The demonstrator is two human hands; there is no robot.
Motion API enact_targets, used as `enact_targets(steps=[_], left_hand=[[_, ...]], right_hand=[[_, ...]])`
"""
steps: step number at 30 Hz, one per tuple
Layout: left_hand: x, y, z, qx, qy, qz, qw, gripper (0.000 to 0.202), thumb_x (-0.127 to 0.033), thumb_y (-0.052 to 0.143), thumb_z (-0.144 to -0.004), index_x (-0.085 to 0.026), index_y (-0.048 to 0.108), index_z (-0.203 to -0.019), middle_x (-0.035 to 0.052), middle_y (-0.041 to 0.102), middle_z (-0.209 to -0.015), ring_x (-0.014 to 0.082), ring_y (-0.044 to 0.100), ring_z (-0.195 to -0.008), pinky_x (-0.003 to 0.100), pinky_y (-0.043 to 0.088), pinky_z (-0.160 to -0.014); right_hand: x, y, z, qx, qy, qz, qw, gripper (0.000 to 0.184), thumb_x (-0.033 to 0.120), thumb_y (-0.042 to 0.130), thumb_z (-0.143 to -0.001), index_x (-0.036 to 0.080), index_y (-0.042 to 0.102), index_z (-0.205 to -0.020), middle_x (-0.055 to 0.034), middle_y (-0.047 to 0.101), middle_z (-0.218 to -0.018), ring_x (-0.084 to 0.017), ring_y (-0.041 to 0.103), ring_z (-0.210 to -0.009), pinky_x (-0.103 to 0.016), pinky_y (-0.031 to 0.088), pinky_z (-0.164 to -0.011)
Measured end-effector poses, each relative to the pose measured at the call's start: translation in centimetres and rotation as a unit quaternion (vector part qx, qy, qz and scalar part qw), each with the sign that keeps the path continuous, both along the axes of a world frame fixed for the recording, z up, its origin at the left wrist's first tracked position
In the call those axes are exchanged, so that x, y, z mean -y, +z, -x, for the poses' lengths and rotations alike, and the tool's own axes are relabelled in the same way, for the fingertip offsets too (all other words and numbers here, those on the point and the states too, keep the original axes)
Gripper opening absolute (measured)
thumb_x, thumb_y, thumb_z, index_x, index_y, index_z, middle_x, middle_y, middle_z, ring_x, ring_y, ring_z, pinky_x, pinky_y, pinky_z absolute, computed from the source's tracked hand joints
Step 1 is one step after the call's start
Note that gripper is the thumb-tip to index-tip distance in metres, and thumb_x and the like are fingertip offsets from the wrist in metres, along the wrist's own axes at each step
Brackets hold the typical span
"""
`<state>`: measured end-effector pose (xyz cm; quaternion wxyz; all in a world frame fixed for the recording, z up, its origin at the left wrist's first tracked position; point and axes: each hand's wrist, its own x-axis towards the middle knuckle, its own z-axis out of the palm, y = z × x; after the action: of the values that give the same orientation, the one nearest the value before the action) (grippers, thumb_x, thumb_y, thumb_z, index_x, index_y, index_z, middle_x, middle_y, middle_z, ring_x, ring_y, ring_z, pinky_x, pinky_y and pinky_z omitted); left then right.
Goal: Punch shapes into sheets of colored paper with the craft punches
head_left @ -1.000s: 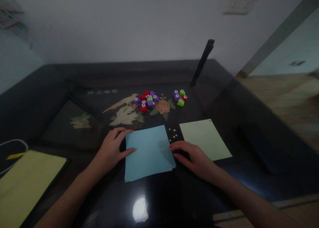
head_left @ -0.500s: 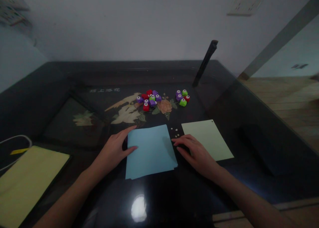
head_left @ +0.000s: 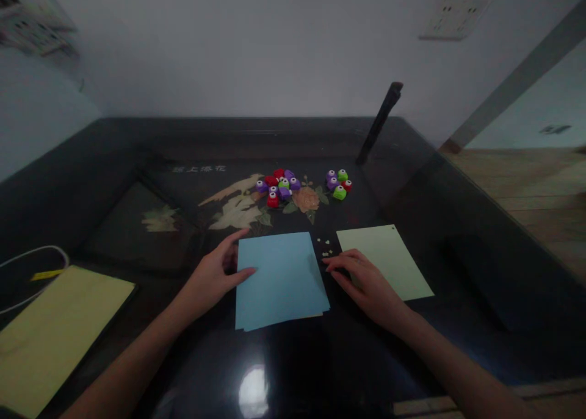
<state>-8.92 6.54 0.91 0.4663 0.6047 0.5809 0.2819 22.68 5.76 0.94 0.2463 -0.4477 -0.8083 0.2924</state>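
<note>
My left hand (head_left: 215, 269) grips a small stack of light-blue paper (head_left: 281, 282) at its left edge. The thumb lies on top; the other fingers are beyond the edge, partly hidden. Just right of the stack, my right hand (head_left: 361, 282) rests low over the table with its fingertips a little apart. Nothing is visible in it. Several tiny pale cut-outs (head_left: 326, 243) lie in front of these fingertips, between the blue stack and a pale-green sheet (head_left: 389, 257). My right hand covers the green sheet's lower left part. Near that sheet's far right corner is a small dark hole or mark.
Small red, purple and green craft punches (head_left: 284, 185) form a cluster behind the papers, with a second group (head_left: 339, 184) to its right. A yellow pad (head_left: 64, 327) and white cable (head_left: 41, 248) lie left. A black post (head_left: 379, 123) rises at the back right.
The view has shifted slightly. My right fingertips have moved slightly away from the blue stack's edge, and one more pale cut-out shows by them. My left hand keeps its hold on the stack.
</note>
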Motion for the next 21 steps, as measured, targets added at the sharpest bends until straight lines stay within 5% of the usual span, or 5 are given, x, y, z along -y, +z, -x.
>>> enact_targets(steps=[5,15,21], left_hand=[[0.0,0.4,0.2,-0.018,-0.02,0.013,1.0,0.045,-0.045,0.061,-0.081,-0.012,0.064,-0.112,0.0109,0.07,-0.106,0.0305,0.067,-0.096,0.046,0.053,-0.086],[-0.1,0.3,0.5,0.063,-0.008,0.042,0.997,0.053,-0.046,0.059,-0.084,-0.011,0.056,-0.123,0.0105,0.073,-0.102,0.0259,0.069,-0.082,0.035,0.055,-0.068],[-0.1,0.6,0.4,0.077,-0.006,0.035,0.996,0.052,-0.044,0.059,-0.083,-0.01,0.056,-0.122,0.0103,0.073,-0.099,0.0258,0.069,-0.081,0.035,0.055,-0.068]], right_hand=[[-0.5,-0.2,-0.4,0.009,-0.004,-0.03,0.999,0.019,0.021,0.045,-0.095,0.023,0.06,-0.108,-0.0083,0.064,-0.121,-0.022,0.056,-0.113,-0.045,0.046,-0.097],[-5.9,1.0,1.4,0.091,0.057,-0.041,0.993,0.021,0.007,0.044,-0.085,0.018,0.052,-0.101,-0.0102,0.061,-0.103,-0.022,0.058,-0.096,-0.039,0.047,-0.086],[-5.9,0.4,1.2,0.119,0.077,-0.044,0.989,0.018,0.006,0.042,-0.086,0.017,0.052,-0.096,-0.0086,0.059,-0.095,-0.021,0.055,-0.089,-0.036,0.045,-0.079]])
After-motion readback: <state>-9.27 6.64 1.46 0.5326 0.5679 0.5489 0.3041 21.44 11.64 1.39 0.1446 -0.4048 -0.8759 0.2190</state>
